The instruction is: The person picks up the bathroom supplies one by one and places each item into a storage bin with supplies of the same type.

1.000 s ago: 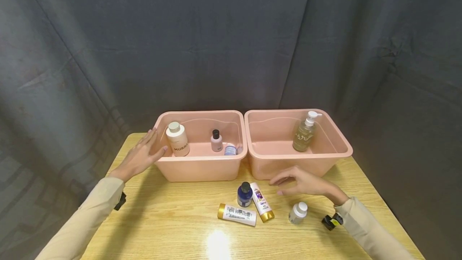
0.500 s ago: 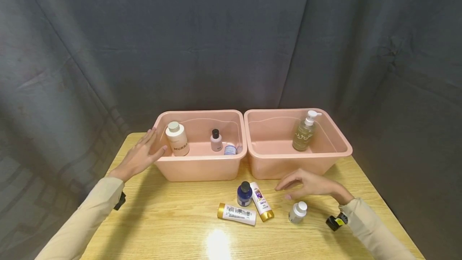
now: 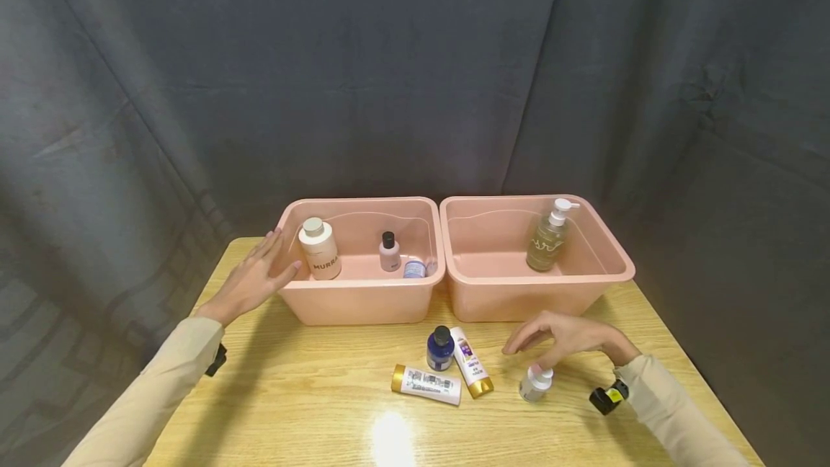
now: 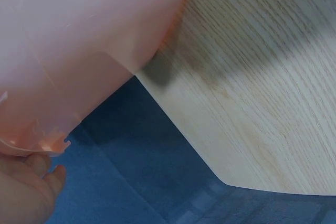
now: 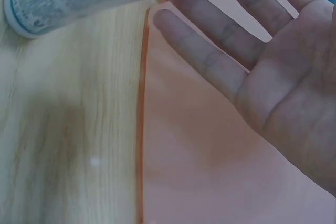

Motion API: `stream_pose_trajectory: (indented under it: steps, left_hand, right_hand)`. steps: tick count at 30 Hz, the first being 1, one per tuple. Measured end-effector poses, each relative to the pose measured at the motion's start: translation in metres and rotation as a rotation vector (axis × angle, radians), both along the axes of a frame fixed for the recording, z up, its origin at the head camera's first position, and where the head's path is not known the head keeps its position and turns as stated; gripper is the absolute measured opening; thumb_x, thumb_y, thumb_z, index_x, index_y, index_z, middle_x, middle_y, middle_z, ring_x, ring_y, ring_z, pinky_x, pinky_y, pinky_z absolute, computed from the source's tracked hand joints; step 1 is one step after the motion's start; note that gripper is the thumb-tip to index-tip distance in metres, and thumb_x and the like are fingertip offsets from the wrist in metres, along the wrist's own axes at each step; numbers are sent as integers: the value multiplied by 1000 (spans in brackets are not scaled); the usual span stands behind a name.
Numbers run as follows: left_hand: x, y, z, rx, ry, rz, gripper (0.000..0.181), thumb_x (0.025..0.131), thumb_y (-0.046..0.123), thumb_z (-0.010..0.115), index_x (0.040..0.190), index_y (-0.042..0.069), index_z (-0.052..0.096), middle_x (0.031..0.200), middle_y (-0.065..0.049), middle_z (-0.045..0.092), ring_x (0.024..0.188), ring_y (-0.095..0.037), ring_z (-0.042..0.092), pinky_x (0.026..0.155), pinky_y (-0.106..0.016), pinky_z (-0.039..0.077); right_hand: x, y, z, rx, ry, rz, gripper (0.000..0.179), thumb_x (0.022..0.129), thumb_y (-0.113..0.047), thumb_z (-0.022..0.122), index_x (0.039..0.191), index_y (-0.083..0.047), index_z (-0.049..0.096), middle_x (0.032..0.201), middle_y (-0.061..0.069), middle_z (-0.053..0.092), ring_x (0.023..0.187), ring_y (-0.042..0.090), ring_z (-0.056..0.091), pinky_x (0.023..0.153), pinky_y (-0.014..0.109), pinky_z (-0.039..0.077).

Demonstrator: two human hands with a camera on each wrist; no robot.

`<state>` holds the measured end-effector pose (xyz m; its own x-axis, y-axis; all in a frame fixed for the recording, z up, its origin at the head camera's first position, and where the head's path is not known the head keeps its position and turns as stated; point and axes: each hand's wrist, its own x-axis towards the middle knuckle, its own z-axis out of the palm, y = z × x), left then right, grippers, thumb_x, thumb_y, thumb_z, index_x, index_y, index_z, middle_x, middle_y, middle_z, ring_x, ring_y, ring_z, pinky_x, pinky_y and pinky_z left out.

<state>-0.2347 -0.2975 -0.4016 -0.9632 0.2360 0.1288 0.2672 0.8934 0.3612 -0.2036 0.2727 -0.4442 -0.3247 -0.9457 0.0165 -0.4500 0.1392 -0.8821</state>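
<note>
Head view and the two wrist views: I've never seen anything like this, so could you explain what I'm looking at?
There is no robot here, just a person's bare hands. The wide picture is taken from the person's head, looking forward and down; the other two are taken from the wrists. On the wooden table stand a left pink bin containing a large white bottle, a pale pink bottle and a small jar, and a right pink bin containing a pump bottle. Nearer are a blue bottle, a white tube, another white tube and a small white bottle.

The left hand touches the left pink bin at its rim. The right hand is by the small white bottle, its fingers spread; I see no firm grip.
</note>
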Motion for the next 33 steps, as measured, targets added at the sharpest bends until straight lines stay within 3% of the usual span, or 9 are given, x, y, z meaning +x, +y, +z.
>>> stream_pose_trajectory:
  steps: [6, 12, 18, 21, 25, 33]
  left_hand:
    - [0, -1, 0, -6, 0, -10, 84, 100, 60, 41, 159, 6, 15, 164, -16, 5, 147, -44, 11, 101, -77, 22]
    - [1, -1, 0, -4, -12, -5, 84, 100, 60, 41, 159, 8, 13, 165, -13, 2, 147, -45, 11, 100, -78, 21]
    - [2, -1, 1, 1, -15, -3, 84, 100, 60, 41, 159, 8, 13, 165, -11, 1, 147, -46, 11, 100, -78, 21]
    - [2, -1, 1, 1, -11, -3, 84, 100, 60, 42, 159, 7, 14, 165, -12, 2, 146, -45, 11, 100, -78, 22]
    - [1, -1, 0, -1, -5, -6, 84, 100, 59, 42, 159, 7, 15, 165, -13, 2, 147, -45, 11, 100, -77, 23]
    - [2, 0, 1, 10, -8, -9, 83, 100, 59, 42, 159, 9, 14, 165, -12, 2, 147, -45, 11, 100, -78, 22]
  right_hand:
    - [-4, 10, -10, -14, -84, 39, 43, 87, 3, 70, 129, 0, 62, 130, 17, 62, 118, 33, 60, 97, 50, 49]
    - [-7, 20, -16, -19, -207, 65, 46, 87, 7, 67, 131, 11, 53, 129, 28, 58, 115, 43, 59, 97, 53, 48]
    - [-8, 26, -21, -6, -292, 58, 47, 87, 5, 68, 131, 11, 52, 127, 37, 53, 115, 50, 55, 98, 49, 48]
    - [-7, 28, -21, 6, -332, 45, 46, 86, 5, 69, 129, 12, 53, 129, 38, 51, 116, 48, 56, 98, 48, 48]
    - [-6, 29, -24, -23, -363, 75, 40, 86, 9, 67, 125, 11, 55, 128, 37, 51, 117, 40, 58, 97, 49, 49]
    - [-6, 28, -31, -91, -398, 145, 34, 86, 17, 61, 119, 8, 59, 123, 40, 49, 118, 36, 58, 92, 50, 52]
